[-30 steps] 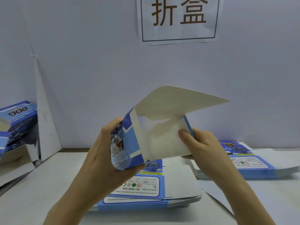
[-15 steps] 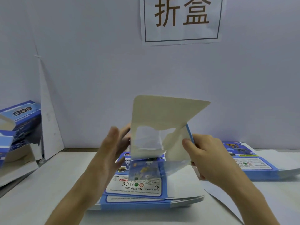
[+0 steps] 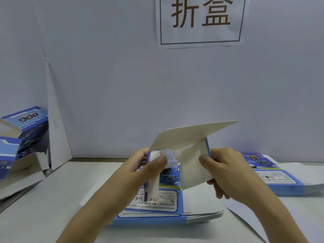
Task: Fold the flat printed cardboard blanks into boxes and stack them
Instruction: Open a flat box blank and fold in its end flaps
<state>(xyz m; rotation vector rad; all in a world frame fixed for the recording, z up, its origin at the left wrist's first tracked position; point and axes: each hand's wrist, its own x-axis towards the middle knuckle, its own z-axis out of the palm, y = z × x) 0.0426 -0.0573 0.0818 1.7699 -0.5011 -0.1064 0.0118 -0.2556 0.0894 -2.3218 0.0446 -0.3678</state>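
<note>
1. Cardboard box [image 3: 192, 162], half-formed, held above the near stack of blanks [image 3: 157, 216].
2. Left hand [image 3: 140, 172] pinches a side flap [image 3: 169, 156]; right hand [image 3: 229, 172], fingers curled, grips the right wall.
3. Advisable: crease side flaps squarely before the lid [image 3: 191, 135].

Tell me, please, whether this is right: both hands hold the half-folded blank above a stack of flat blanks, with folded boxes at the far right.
Not quite: the head view shows the folded boxes at the far left, not the right. Otherwise yes: left hand and right hand hold the half-folded blank above the stack of flat blanks.
</note>
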